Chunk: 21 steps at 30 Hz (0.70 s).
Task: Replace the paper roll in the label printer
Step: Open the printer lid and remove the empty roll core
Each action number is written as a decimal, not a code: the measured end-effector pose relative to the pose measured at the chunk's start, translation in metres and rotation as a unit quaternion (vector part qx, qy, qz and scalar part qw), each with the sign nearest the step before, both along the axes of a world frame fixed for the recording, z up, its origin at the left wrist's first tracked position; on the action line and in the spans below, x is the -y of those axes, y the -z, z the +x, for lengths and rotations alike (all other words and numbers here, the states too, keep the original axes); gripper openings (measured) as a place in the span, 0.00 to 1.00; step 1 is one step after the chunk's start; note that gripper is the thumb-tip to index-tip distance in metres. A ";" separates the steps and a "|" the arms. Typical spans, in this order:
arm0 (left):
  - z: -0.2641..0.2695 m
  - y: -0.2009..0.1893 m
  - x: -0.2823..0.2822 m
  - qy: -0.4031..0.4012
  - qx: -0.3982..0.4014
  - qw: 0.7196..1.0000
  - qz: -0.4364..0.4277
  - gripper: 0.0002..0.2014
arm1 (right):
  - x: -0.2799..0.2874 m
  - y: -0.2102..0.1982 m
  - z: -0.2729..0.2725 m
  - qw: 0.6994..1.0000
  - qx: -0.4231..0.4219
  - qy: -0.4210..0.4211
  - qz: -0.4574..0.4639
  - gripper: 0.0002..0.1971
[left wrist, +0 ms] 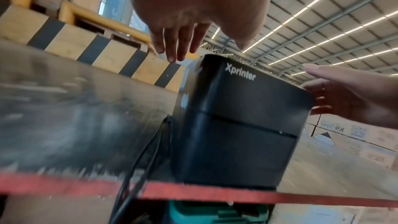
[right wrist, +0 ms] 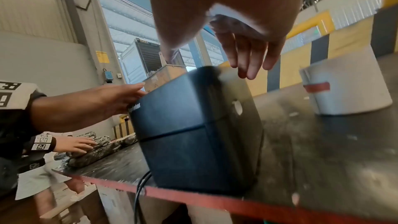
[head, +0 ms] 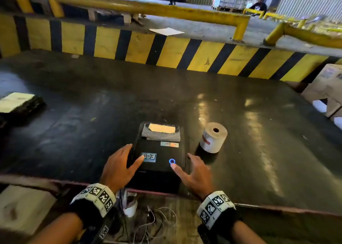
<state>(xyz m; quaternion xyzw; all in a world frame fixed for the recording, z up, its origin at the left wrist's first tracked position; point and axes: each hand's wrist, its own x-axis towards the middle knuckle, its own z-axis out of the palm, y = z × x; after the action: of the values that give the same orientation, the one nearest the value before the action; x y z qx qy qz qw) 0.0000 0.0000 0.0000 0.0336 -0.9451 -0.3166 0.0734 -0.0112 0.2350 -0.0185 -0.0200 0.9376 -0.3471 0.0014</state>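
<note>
Indoors, dark worktable (head: 74, 104) before striped barrier (head: 166, 51); left hand (head: 118, 167), right hand (head: 196, 177) spread beside printer (head: 159, 158).

dark worktable (head: 92, 95); yellow-black striped barrier (head: 166, 49); yellow railing (head: 148, 8); corrugated wall (head: 305, 1)

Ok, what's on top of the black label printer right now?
On the black label printer: a pale label strip at its far end, stickers, a lit blue ring button, and the left hand's thumb. The right hand reaches toward it. The lid is closed, hiding the inside.
</note>
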 end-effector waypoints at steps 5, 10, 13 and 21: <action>0.003 0.023 0.000 -0.004 0.075 0.989 0.125 0.33 | 0.006 0.024 0.008 0.993 0.041 -0.009 -0.107 0.34; 0.006 0.030 -0.005 -0.023 0.122 0.975 0.185 0.33 | 0.009 0.028 0.011 0.989 0.021 0.005 -0.146 0.32; 0.008 0.033 -0.008 -0.031 0.122 0.971 0.203 0.32 | 0.010 0.031 0.016 0.985 0.001 0.008 -0.173 0.27; 0.007 0.033 -0.010 -0.038 0.135 0.970 0.199 0.31 | 0.000 0.034 0.004 0.995 -0.036 -0.022 -0.091 0.33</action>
<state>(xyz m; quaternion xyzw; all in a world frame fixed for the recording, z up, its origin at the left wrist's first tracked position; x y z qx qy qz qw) 0.0073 0.0101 -0.0328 0.1257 -0.8624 -0.4877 -0.0510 -0.0069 0.2349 -0.0522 -0.0533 0.9011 -0.4296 -0.0261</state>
